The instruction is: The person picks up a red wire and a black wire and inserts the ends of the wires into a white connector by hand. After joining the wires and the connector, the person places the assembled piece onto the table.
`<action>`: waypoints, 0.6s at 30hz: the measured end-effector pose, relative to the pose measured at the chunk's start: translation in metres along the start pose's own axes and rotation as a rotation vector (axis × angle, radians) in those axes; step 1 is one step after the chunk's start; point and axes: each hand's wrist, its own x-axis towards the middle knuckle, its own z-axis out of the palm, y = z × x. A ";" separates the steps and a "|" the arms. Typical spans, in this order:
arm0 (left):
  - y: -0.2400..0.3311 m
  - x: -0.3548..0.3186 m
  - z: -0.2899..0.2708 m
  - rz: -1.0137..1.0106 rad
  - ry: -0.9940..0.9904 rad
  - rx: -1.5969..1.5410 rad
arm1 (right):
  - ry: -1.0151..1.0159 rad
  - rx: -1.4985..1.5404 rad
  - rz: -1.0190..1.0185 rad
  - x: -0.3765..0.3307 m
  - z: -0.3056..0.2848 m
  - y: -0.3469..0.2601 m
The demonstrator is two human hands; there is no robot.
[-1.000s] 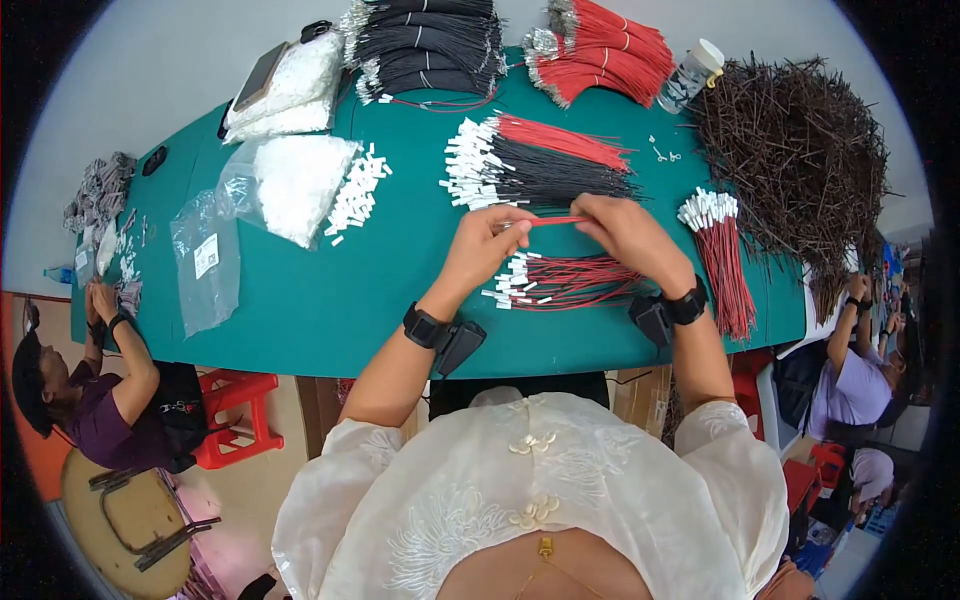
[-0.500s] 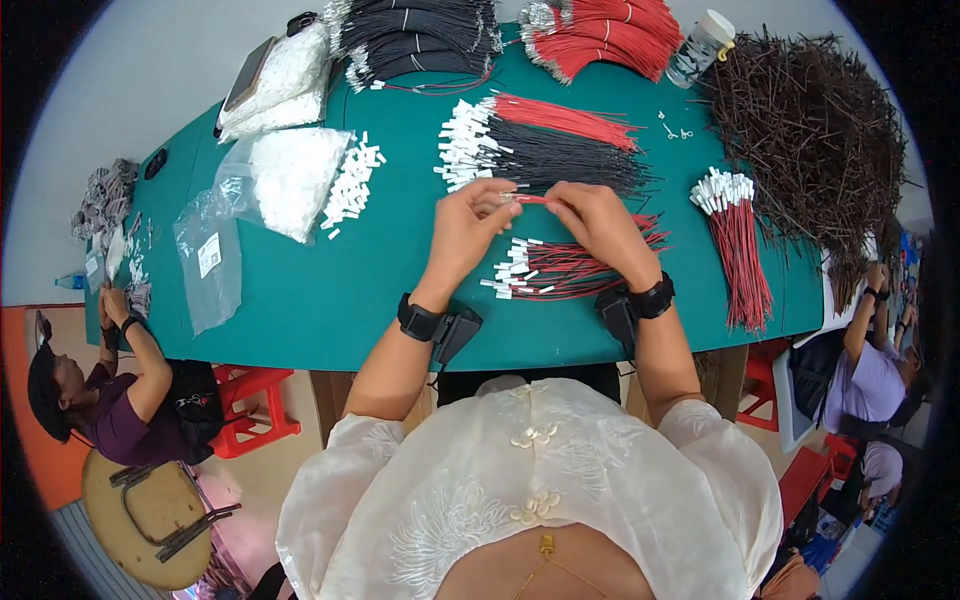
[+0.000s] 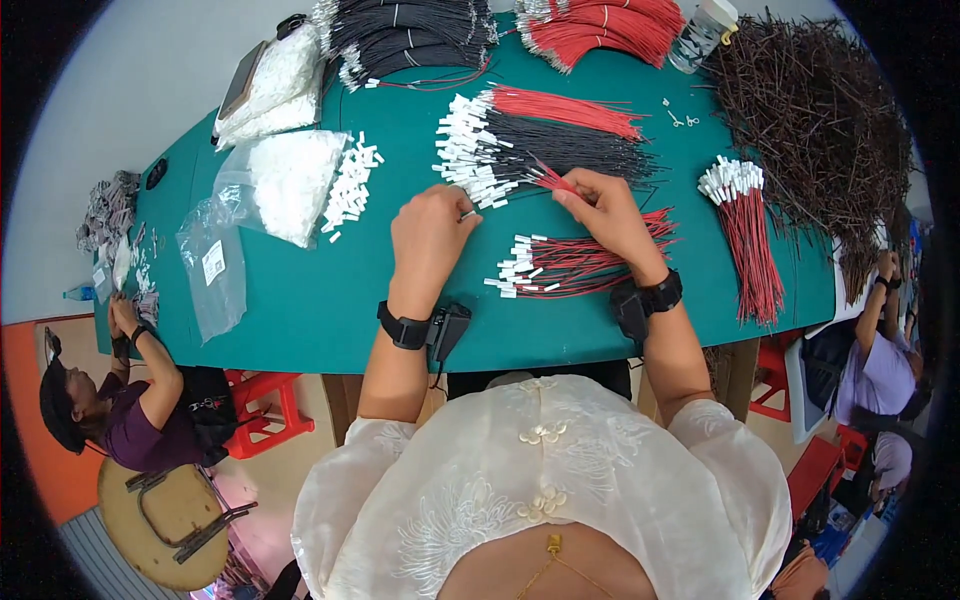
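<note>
My right hand (image 3: 605,215) pinches a few thin red wires (image 3: 550,178), whose bare-looking tips point up and left over the black wires. Off to its left, my left hand (image 3: 432,235) is closed with the fingers curled down; whatever its fingertips hold is too small to make out. Beside those fingertips lie the white connectors (image 3: 468,140) on the ends of a row of black wires (image 3: 570,145) and red wires (image 3: 565,106). Below my right hand rests a loose pile of red and black wires (image 3: 590,265) with white connectors at the left end.
Loose white connectors (image 3: 350,190) lie beside an open clear bag (image 3: 295,175). Wire bundles, black (image 3: 410,40) and red (image 3: 605,30), sit at the back. A connectorized bundle (image 3: 750,245), a jar (image 3: 703,38) and a brown tangled heap (image 3: 810,120) stand right. Other people work at both sides.
My hands, together on a red wire before, have come apart. The left moved left, fingers now curled down; the right keeps red wires, their tips now raised up and left.
</note>
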 end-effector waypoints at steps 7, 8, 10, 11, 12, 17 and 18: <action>-0.005 -0.001 0.000 -0.062 -0.034 0.113 | -0.001 -0.019 0.040 0.001 0.002 -0.002; -0.006 0.000 0.000 -0.062 -0.034 0.113 | 0.001 -0.049 0.033 0.000 0.002 -0.002; -0.005 0.003 -0.003 -0.047 -0.057 -0.044 | 0.006 -0.110 0.019 -0.002 0.002 -0.003; -0.004 0.004 -0.004 -0.039 -0.068 -0.122 | 0.007 -0.111 0.020 -0.002 0.002 -0.003; -0.004 0.004 -0.001 -0.037 -0.069 -0.124 | 0.027 -0.099 0.005 -0.002 0.002 -0.004; -0.003 0.005 0.029 -0.079 0.010 -0.700 | 0.049 -0.016 0.012 -0.002 0.005 -0.012; -0.001 0.006 0.033 -0.091 -0.045 -0.796 | 0.046 0.013 0.035 -0.002 0.005 -0.013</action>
